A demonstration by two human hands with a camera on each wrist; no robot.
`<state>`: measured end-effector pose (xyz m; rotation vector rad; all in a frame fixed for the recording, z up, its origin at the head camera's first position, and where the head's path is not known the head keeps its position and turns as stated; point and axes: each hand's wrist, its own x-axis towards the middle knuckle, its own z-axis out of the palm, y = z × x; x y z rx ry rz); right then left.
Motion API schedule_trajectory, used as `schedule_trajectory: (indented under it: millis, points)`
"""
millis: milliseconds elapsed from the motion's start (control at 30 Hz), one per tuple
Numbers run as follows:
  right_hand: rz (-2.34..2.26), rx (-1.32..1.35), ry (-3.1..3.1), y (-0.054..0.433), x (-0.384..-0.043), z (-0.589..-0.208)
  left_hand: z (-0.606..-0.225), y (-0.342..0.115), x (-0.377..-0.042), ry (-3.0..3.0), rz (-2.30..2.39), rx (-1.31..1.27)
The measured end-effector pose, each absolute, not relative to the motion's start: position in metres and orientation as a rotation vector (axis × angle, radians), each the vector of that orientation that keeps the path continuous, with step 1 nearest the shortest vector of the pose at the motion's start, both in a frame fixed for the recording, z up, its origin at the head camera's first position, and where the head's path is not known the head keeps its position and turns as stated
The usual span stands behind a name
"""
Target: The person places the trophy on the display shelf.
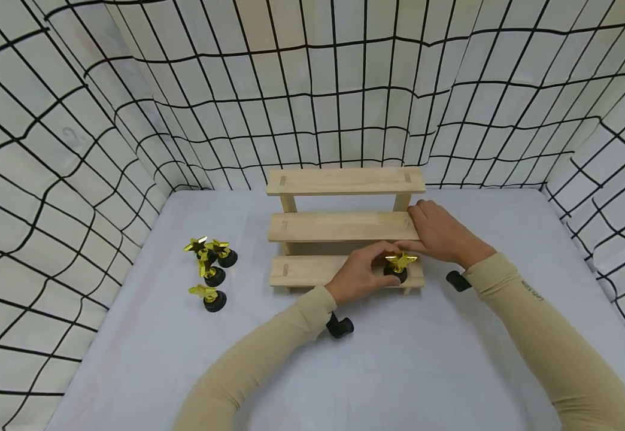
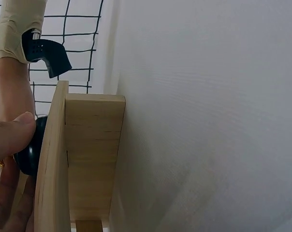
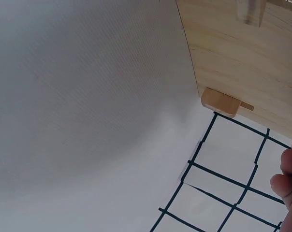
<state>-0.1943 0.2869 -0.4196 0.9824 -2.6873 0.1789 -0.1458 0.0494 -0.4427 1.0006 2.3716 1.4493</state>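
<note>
At the right end of the bottom step of a wooden three-tier shelf [image 1: 339,227] stands a gold star trophy [image 1: 401,261] with a round black base [image 2: 32,147]. My left hand [image 1: 363,272] holds it between thumb and fingers, the thumb on the base. My right hand [image 1: 447,233] grips the right end of the middle board, fingers toward the back and thumb along the front, close to the trophy. In the right wrist view only some fingertips [image 3: 287,174] show, beside the wooden side panel [image 3: 242,63].
Several more gold star trophies [image 1: 214,275] stand grouped on the white table [image 1: 399,371], left of the shelf. Black netting [image 1: 345,90] over pale walls surrounds the back and sides. A black wrist camera [image 1: 339,326] hangs under the left cuff, another [image 1: 458,281] by the right cuff.
</note>
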Motion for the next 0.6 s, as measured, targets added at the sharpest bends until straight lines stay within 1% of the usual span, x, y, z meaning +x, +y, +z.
schedule_trajectory:
  millis: [600]
  points:
    - [0.161, 0.98, -2.696, 0.2879, -0.1943, -0.4201, -0.4443, 0.0541, -0.1479, 2.411, 1.426, 0.993]
